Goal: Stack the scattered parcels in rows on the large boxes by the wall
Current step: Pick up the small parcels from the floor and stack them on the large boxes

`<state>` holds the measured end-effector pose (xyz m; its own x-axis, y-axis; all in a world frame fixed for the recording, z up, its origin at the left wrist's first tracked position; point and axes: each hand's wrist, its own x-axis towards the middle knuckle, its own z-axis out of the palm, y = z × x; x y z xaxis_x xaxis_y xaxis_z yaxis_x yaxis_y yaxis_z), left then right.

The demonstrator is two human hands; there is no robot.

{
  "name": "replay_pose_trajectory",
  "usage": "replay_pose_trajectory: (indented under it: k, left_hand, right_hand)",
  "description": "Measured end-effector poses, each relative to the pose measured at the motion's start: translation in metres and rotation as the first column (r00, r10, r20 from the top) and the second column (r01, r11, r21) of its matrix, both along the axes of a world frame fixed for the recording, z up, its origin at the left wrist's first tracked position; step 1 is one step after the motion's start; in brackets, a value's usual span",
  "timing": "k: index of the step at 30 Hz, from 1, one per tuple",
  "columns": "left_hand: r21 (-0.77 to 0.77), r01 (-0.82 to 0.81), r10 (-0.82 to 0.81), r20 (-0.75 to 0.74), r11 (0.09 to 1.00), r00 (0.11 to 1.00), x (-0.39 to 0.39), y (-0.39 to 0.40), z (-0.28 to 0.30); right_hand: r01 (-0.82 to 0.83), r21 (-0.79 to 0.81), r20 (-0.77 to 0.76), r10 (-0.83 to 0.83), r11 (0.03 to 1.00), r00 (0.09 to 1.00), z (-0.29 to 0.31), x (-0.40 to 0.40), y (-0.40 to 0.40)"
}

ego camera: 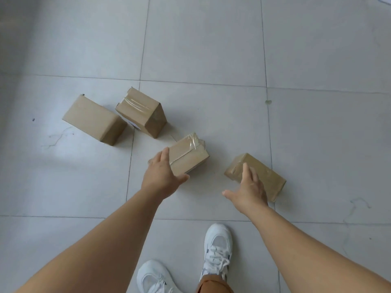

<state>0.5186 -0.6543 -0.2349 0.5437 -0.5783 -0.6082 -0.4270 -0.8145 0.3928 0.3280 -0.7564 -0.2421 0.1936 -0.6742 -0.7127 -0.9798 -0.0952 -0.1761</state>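
Note:
Several small brown cardboard parcels lie scattered on the pale tiled floor. A plain parcel (94,120) lies at the left, with a taped parcel (141,112) beside it. My left hand (164,176) reaches over the near end of a taped middle parcel (188,153), fingers spread, thumb by its front corner, not closed on it. My right hand (248,187) hovers with fingers apart over the left part of a tape-wrapped parcel (266,176) at the right. The large boxes and the wall are out of view.
Grey floor tiles (211,49) stretch in every direction around the parcels. My two white sneakers (218,248) stand at the bottom of the view, just behind the hands. A white scrap (384,0) shows at the top right corner.

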Motion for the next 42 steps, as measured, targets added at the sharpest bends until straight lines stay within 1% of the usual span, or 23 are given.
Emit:
replay_pose_trajectory:
  k: [3,5,8,12,15,18,21,24,26,29,32,38,42]
  left_hand:
    - [0.059,0.054,-0.056,0.035,0.997,0.998,0.002,-0.018,-0.038]
    - [0.101,0.127,-0.134,0.074,0.987,0.988,0.002,-0.026,-0.062]
    - [0.192,0.234,-0.262,0.136,0.953,0.955,0.005,-0.035,-0.095]
    - [0.311,0.314,-0.383,0.192,0.897,0.904,0.01,-0.045,-0.124]
    - [0.347,0.329,-0.42,0.23,0.878,0.878,0.013,-0.044,-0.136]
    - [0.321,0.33,-0.423,0.284,0.888,0.861,0.011,-0.039,-0.14]
    - [0.281,0.302,-0.379,0.283,0.911,0.881,0.01,-0.04,-0.137]
    - [0.219,0.189,-0.246,0.271,0.957,0.931,0.009,-0.041,-0.121]
    - [0.197,0.135,-0.186,0.273,0.971,0.944,0.009,-0.038,-0.102]
    - [0.175,0.083,-0.127,0.261,0.981,0.957,0.009,-0.029,-0.061]
    - [0.15,-0.008,-0.029,0.245,0.989,0.969,0.011,-0.014,-0.012]
    - [0.107,-0.176,0.144,0.256,0.979,0.956,0.028,0.025,0.085]
    - [0.079,-0.316,0.289,0.246,0.946,0.925,0.048,0.062,0.138]
  right_hand:
    - [-0.04,0.064,-0.113,0.047,0.997,0.993,-0.032,-0.016,-0.02]
    - [-0.088,0.086,-0.181,0.103,0.992,0.978,-0.051,-0.025,-0.031]
    - [-0.164,0.063,-0.243,0.174,0.985,0.954,-0.081,-0.039,-0.046]
    - [-0.257,0.016,-0.284,0.251,0.966,0.925,-0.113,-0.05,-0.061]
    - [-0.26,-0.027,-0.283,0.242,0.965,0.928,-0.128,-0.053,-0.067]
    - [-0.304,-0.124,-0.281,0.26,0.945,0.924,-0.133,-0.056,-0.069]
    - [-0.335,-0.176,-0.276,0.28,0.926,0.919,-0.128,-0.055,-0.069]
    - [-0.319,-0.19,-0.25,0.269,0.928,0.93,-0.114,-0.044,-0.067]
    - [-0.293,-0.198,-0.23,0.246,0.935,0.942,-0.095,-0.032,-0.062]
    - [-0.252,-0.232,-0.17,0.216,0.94,0.961,-0.053,-0.012,-0.054]
    - [-0.215,-0.231,-0.096,0.198,0.949,0.976,-0.003,0.007,-0.044]
    - [-0.186,-0.245,0.02,0.196,0.951,0.98,0.095,0.049,-0.013]
    - [-0.188,-0.229,0.078,0.211,0.955,0.974,0.146,0.081,0.012]
